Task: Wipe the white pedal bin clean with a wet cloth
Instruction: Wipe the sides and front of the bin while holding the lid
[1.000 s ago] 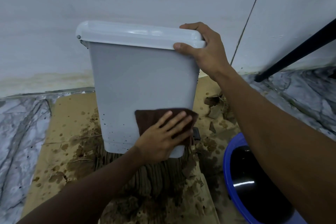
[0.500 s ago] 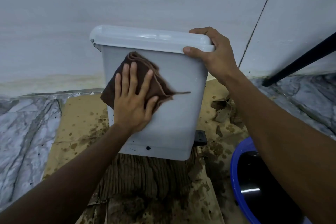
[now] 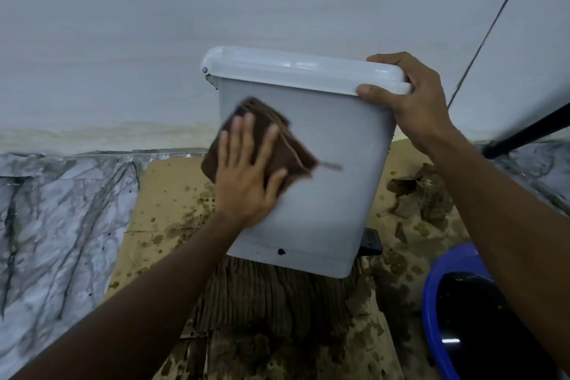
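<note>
The white pedal bin (image 3: pixel 333 170) stands tilted on wet cardboard, lid closed, its black pedal (image 3: pixel 371 241) poking out at the lower right. My left hand (image 3: pixel 246 176) lies flat with fingers spread, pressing a brown wet cloth (image 3: pixel 277 139) against the bin's left front face; the hand and cloth are blurred. A loose thread of the cloth trails to the right. My right hand (image 3: pixel 410 105) grips the lid's right corner, thumb on the front edge. A dark spot (image 3: pixel 281 251) sits near the bin's bottom rim.
Stained, soggy cardboard (image 3: pixel 172 194) covers the floor under the bin, with torn pieces (image 3: pixel 413 194) to the right. A blue bucket (image 3: pixel 431 302) of dark water sits at the lower right. A white wall (image 3: pixel 185 25) rises behind; a black bar (image 3: pixel 530 129) slants at the right.
My left hand carried the cloth from the bin's lower front up to the upper left, and now it has slid a little down along the left side. The right hand kept its hold on the lid.
</note>
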{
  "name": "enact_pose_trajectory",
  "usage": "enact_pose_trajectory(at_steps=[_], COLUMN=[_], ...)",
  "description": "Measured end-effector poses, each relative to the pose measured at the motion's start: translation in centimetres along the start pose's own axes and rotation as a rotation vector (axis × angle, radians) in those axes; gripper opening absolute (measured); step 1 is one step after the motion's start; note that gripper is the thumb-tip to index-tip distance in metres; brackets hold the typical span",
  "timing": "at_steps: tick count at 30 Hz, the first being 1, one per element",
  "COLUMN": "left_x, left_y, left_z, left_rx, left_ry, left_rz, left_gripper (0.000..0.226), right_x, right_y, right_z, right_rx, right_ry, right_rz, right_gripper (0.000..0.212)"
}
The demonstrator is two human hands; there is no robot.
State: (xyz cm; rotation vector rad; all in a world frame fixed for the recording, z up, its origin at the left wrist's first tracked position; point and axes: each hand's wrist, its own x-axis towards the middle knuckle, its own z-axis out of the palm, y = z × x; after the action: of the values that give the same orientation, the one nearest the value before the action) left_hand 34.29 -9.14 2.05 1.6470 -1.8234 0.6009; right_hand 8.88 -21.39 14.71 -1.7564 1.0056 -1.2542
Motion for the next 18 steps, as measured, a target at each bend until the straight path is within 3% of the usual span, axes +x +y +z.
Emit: enact_pose_trajectory(at_steps=[2,4,6,10,12,14,18], left_x=[-0.2,-2.9,-6.9,-11.3,-9.5,-6.7,-5.0], left_y=[0.2,0.9,1.3,1.6,1.5,1.6,3.3], left_z=[0.2,1.0,1.6,2.0,1.9,1.7,2.0], left_rx=[-0.046,-0.022,0.036,0.120,0.109,0.064,0.007], left_ry=[0.058,0.008,-0.116,-0.281,-0.288,-0.234,-0.061], left_rz=[-0.226,-0.268,-0.131,0.419,0.514,0.419,-0.146], left_gripper=[0.071,0.074,0.077,0.076,0.072,0.066,0.069], right_x=[0.0,0.1,0.0,-0.1,-0.1,0.0,0.1], right_y=[-0.1,-0.1,-0.1,0.0,0.0,0.0,0.0], right_z=[0.0,0.0,0.1,0.1,0.1,0.2,0.3], right_rx=[0.004,0.013,0.016,0.017,0.013,0.018,0.017], right_ry=[0.000,0.003,0.004,0.005,0.012,0.010,0.013], right_rz=[0.005,0.007,0.001,-0.003,-0.005,-0.004,0.001], right_gripper=[0.050,0.050,0.051,0.049,0.050,0.051,0.050])
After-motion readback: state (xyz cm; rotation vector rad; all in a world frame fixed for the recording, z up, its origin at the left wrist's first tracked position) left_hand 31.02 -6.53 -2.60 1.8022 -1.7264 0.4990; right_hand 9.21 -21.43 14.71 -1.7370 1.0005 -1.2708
